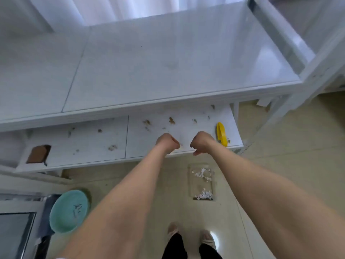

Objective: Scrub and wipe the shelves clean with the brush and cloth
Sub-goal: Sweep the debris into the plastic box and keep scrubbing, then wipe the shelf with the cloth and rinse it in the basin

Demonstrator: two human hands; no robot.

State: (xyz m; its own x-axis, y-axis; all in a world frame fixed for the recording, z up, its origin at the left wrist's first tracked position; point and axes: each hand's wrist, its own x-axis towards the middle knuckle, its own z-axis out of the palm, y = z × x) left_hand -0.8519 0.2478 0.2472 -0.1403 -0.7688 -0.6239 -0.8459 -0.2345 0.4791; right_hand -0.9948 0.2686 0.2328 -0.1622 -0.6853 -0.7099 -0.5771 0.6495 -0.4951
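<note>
On the lower shelf (84, 146), the brush (221, 134) lies just beside the right hand (201, 141), its fingers clenched like the left hand (167, 142).

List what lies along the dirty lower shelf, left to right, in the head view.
On the lower shelf: brown thing in the notch → dirt clump → left hand → right hand → yellow tool.
</note>
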